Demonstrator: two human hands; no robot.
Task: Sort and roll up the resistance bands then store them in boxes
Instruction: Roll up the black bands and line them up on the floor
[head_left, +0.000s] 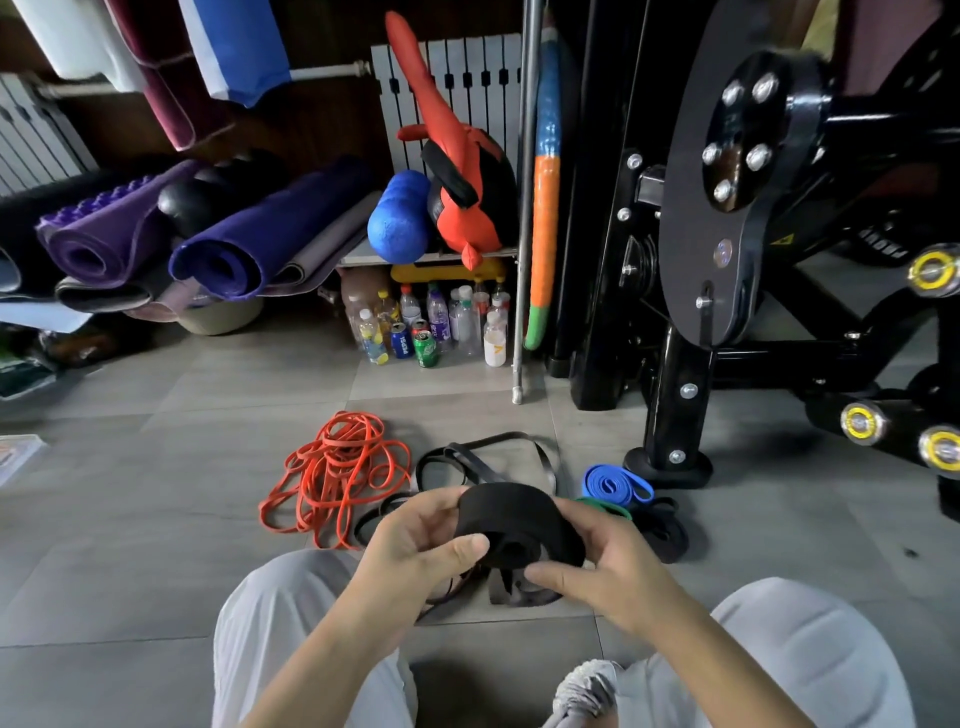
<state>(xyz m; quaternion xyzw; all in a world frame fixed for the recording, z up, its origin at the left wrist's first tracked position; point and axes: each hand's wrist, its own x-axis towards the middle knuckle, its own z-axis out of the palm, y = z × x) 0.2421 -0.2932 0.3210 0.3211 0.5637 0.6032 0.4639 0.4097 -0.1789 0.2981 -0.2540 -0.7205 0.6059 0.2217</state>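
A wide black resistance band wound into a thick roll (514, 514) is held above the floor between both hands. My left hand (415, 540) grips its left side, thumb on the rolled face. My right hand (602, 561) grips the right side, thumb under the roll. A loose tail of the black band (511, 590) hangs below it to the floor. A tangle of thin orange bands (337, 473) lies on the floor to the left. Loose black bands (483, 457) lie behind the roll. A rolled blue band (613, 483), a green band (605, 506) and another black band (662, 527) lie to the right.
A black gym machine (727, 260) stands at the right, its foot close to the blue band. Bottles and cans (436, 327) stand under a shelf behind. Rolled yoga mats (218, 239) are piled at the left. My knees in grey trousers (291, 623) frame the tiled floor.
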